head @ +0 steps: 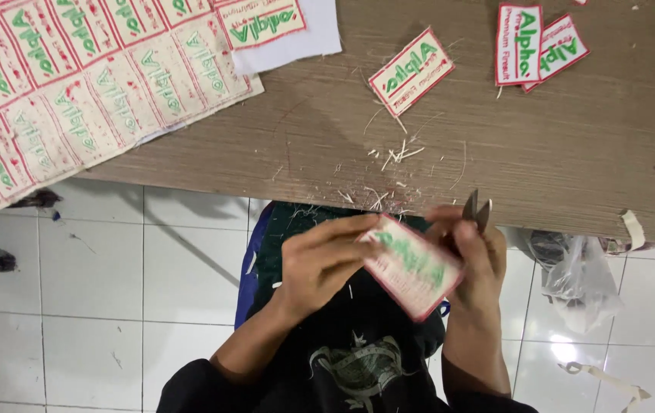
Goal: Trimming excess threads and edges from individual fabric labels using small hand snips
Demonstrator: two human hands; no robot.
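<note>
Embroidered cloth, white with green lettering and a red stitched border: one rectangular patch (413,265) sits tilted between both hands over the lap, below the counter (572,153) edge. Left hand (320,264) pinches its left end in a closed grip, presenting the border. Right hand (476,256) has its grip closed on small metal snips (476,210), blades parted just beside the patch's upper corner. Thread trimmings (389,176) litter the wood-grain counter beyond. Farther off lie three trimmed patches (411,73) and an uncut sheet of patches (75,84) overhanging the edge.
</note>
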